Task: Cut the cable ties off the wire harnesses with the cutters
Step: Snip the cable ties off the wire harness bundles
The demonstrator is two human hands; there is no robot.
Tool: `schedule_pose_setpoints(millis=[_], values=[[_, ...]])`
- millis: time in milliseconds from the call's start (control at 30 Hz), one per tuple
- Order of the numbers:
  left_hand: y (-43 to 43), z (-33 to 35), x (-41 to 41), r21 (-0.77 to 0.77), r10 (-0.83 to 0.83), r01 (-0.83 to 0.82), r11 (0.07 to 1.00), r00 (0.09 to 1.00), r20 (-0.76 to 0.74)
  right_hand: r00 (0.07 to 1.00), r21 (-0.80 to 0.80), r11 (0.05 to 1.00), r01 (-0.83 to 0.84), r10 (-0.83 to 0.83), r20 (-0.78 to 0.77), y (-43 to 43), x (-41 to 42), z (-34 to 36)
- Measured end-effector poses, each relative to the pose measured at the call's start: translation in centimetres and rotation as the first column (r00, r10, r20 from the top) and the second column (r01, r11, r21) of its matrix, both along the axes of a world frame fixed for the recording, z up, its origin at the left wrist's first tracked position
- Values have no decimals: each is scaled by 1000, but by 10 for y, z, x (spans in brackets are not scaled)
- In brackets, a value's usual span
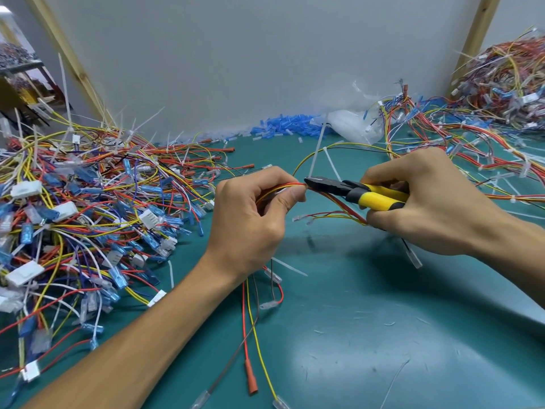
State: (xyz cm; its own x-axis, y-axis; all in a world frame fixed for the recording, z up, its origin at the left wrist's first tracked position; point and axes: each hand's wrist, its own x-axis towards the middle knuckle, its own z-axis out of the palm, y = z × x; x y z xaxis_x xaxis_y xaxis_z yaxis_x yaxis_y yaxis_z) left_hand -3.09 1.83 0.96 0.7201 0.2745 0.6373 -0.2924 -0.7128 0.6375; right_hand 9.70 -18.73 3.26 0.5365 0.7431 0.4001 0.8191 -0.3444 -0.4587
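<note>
Pinching a bundle of wires (283, 188) above the green mat (368, 320), the left hand (250, 219) holds it tight; the right hand (436, 202) grips the yellow cutters (359, 191), whose tip meets a white cable tie (317, 152) on the bundle.

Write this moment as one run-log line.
left hand: holds harness | right hand: grips cutters | cutter tip: at cable tie | tie: uncut

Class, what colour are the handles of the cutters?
Yellow with black trim, on the cutters held in the right hand; seen in the head view.
</note>
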Motion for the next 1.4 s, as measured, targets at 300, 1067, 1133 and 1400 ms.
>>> schedule_pose_setpoints(millis=[300, 1067, 1133, 1400], values=[[2, -2, 1, -5, 12, -12, 1000, 1000, -3, 993, -32, 999, 22, -18, 113, 3, 3, -2], [3, -2, 2, 11, -3, 3, 1000, 1000, 1, 998, -26, 1000, -10, 11, 58, 2, 1, -1], [2, -2, 2, 10, -2, 2, 1000, 1000, 2, 998, -36, 999, 0, 3, 64, 2, 1, -1], [2, -2, 1, 19, 4, -4, 1000, 1000, 2, 998, -49, 999, 16, -13, 56, 2, 0, 0]])
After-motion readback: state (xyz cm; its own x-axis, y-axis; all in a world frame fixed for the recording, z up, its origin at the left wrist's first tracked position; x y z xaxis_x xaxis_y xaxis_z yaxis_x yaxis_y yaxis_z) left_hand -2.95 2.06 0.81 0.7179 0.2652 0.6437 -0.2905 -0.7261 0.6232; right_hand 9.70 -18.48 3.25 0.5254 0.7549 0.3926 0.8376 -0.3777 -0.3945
